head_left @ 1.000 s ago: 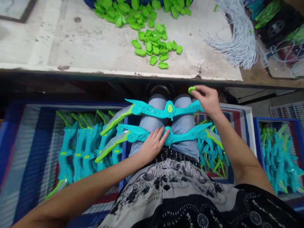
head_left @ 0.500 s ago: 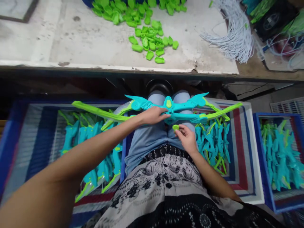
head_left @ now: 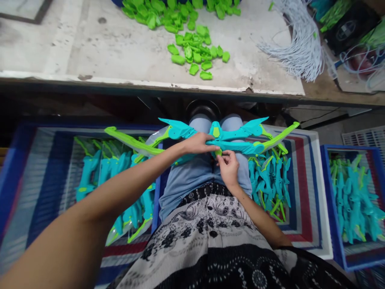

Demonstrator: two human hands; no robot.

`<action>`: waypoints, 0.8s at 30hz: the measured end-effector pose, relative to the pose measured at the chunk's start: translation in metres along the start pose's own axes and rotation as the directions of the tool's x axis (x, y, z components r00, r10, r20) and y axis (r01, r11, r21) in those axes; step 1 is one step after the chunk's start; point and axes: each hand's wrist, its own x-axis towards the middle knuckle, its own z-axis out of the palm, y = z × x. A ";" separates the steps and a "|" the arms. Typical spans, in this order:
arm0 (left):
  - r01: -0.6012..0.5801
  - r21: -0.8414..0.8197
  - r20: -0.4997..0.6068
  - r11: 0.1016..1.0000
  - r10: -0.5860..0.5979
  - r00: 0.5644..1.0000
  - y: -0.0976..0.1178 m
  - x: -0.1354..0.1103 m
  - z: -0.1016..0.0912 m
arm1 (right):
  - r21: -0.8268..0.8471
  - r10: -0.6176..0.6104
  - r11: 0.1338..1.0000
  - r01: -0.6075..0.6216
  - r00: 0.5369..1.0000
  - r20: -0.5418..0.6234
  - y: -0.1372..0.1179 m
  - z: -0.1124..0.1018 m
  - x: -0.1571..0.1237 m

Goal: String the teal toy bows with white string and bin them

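Across my lap lies a turquoise and lime-green plastic toy bow [head_left: 243, 147], its green limbs reaching out to both sides. My left hand [head_left: 200, 144] grips the bow at its middle, thumb and fingers around the centre part. In my right hand [head_left: 229, 167] a small lime-green plastic cap [head_left: 218, 152] is pinched between thumb and finger. That cap touches, or sits very close to, the near side of the bow's centre, beside my left fingertips. Another green piece shows on the far side of the centre. My fingers partly hide the contact point.
Many loose green caps [head_left: 192, 50] lie on the worn white table [head_left: 90, 48] ahead. A bundle of white cords [head_left: 303, 48] rests at the table's right. Crates with turquoise and green bow parts stand left [head_left: 158, 192], right [head_left: 323, 208] and far right [head_left: 335, 208].
My right hand has moved up and left, bringing the green cap against or close to the bow's centre. The bow has tilted slightly, while my left hand keeps its hold.
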 end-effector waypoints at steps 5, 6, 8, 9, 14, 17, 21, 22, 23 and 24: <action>0.082 0.201 -0.079 0.976 -0.067 0.995 0.006 0.003 0.004 | -0.056 0.038 0.998 -0.040 0.999 -0.033 0.006 -0.002 0.001; 0.076 0.202 -0.086 0.976 -0.060 0.995 0.006 0.003 0.005 | -0.072 0.050 0.996 -0.053 0.997 -0.053 0.008 -0.002 0.001; 0.045 0.185 -0.087 0.982 -0.029 0.996 0.004 0.003 0.007 | -0.081 0.062 0.994 -0.067 0.996 -0.064 0.013 -0.002 0.004; 0.029 0.178 -0.091 0.984 -0.013 0.996 0.002 0.003 0.008 | -0.054 0.063 0.996 -0.065 0.997 -0.036 0.016 0.000 0.005; 0.013 0.177 -0.104 0.984 0.006 0.995 -0.003 0.005 0.008 | 0.132 0.044 0.989 -0.064 0.988 0.149 0.031 0.013 0.013; 0.028 0.205 -0.082 0.978 -0.012 0.997 0.000 -0.003 0.007 | 0.039 0.056 0.997 -0.064 0.982 0.179 0.028 0.006 0.016; 0.024 0.364 -0.174 0.931 0.042 0.984 0.005 -0.027 0.021 | -0.249 0.057 0.962 0.111 0.812 0.581 -0.016 -0.035 0.023; 0.021 0.411 -0.202 0.911 0.069 0.977 0.006 -0.034 0.028 | -0.294 0.068 0.934 0.202 0.708 0.703 -0.034 -0.046 0.028; 0.022 0.458 -0.223 0.888 0.091 0.970 0.006 -0.040 0.036 | -0.303 0.073 0.913 0.272 0.622 0.779 -0.054 -0.054 0.035; 0.028 0.504 -0.238 0.863 0.108 0.965 0.006 -0.045 0.045 | -0.289 0.046 0.902 0.322 0.592 0.804 -0.074 -0.058 0.044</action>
